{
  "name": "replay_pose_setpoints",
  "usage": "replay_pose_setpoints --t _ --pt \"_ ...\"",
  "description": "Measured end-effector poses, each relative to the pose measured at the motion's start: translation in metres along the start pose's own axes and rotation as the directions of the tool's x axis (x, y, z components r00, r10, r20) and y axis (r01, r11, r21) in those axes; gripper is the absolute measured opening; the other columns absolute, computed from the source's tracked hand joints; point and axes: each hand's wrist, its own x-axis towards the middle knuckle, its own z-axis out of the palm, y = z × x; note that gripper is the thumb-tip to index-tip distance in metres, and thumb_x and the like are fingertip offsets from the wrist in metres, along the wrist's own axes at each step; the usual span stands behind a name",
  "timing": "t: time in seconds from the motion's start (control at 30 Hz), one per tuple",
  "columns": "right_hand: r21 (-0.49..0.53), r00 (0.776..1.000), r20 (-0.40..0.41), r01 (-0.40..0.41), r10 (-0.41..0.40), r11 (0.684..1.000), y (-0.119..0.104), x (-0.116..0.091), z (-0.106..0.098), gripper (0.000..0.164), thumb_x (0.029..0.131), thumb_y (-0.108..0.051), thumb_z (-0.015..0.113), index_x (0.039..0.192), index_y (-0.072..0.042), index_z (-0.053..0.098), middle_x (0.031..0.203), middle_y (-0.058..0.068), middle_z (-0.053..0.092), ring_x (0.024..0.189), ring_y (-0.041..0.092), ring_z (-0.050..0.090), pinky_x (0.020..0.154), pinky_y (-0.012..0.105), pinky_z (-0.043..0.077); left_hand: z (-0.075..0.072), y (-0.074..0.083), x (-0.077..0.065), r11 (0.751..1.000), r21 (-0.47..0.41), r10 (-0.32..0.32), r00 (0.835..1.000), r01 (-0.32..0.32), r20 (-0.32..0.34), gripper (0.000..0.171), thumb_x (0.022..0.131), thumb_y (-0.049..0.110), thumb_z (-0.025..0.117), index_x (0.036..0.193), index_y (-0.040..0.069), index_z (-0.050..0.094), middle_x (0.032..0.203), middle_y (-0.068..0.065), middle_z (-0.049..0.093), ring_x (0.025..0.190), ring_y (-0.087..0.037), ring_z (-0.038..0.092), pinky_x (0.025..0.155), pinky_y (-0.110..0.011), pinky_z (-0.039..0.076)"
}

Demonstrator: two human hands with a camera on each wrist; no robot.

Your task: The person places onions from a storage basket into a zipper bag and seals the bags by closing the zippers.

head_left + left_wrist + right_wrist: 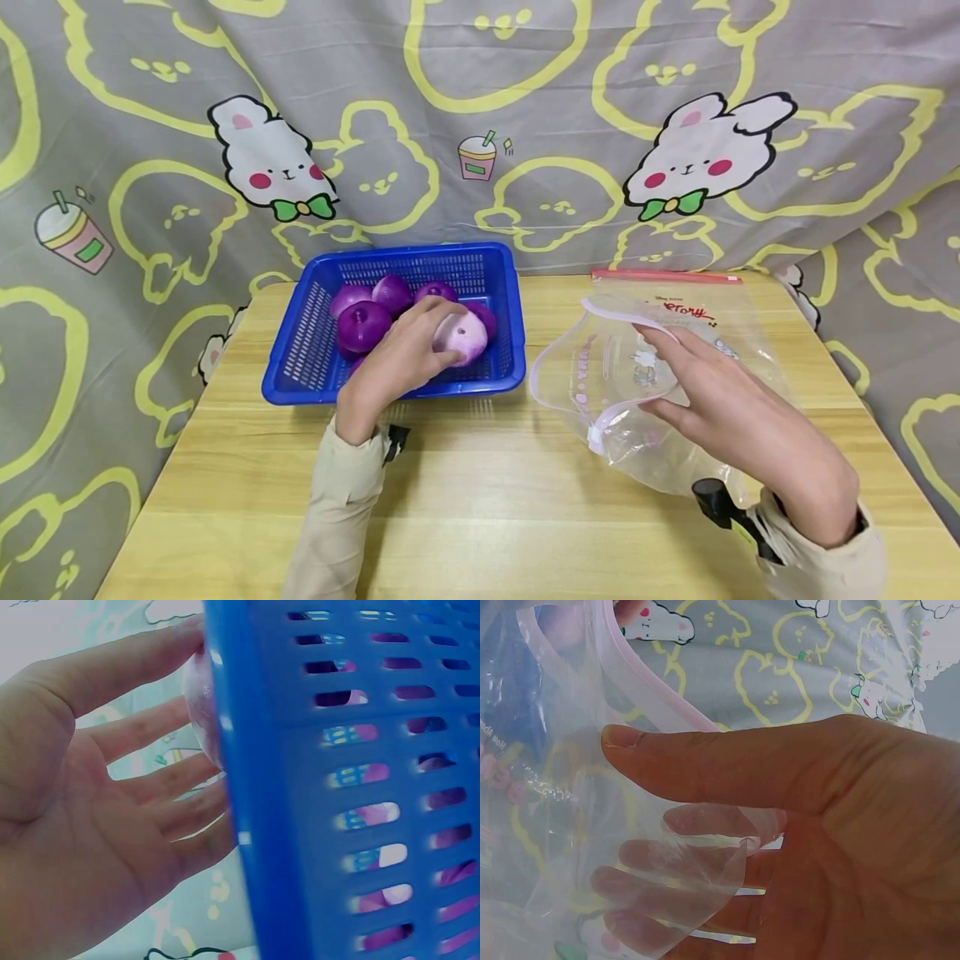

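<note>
My left hand (405,350) reaches over the front rim of a blue plastic basket (510,292) and grips a pale purple onion (467,335), root end showing, with fingers over its top and thumb at its near side. In the left wrist view, the basket wall (270,825) hides most of that onion. Several darker purple onions (363,327) lie around it in the basket. On the right, my right hand (720,392) holds a clear zip bag (562,375) at its mouth, thumb and fingers apart. Through the plastic, fingertips (630,889) show in the right wrist view.
Behind the held bag, another clear bag with a red slider strip (667,276) lies flat on the wooden table (465,492). A grey patterned cloth (525,83) hangs along the table's back edge. The basket stands left of the bags.
</note>
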Motion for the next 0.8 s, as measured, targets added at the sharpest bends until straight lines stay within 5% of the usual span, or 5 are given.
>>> replay_pose_setpoints --t 0.8 --pt "-0.006 0.999 -0.036 0.024 -0.025 1.0 -0.003 0.0 -0.001 0.087 0.08 -0.013 0.084 0.151 -0.008 0.035 0.152 0.019 0.039 0.129 0.038 0.047 0.101 0.058 0.04 -0.019 0.035 -0.016 0.993 0.015 0.115 0.988 -0.114 -0.104 0.054 0.084 0.021 0.082 0.132 0.009 0.06 0.131 -0.011 0.055 0.12 -0.026 0.052 0.099 -0.046 0.05"
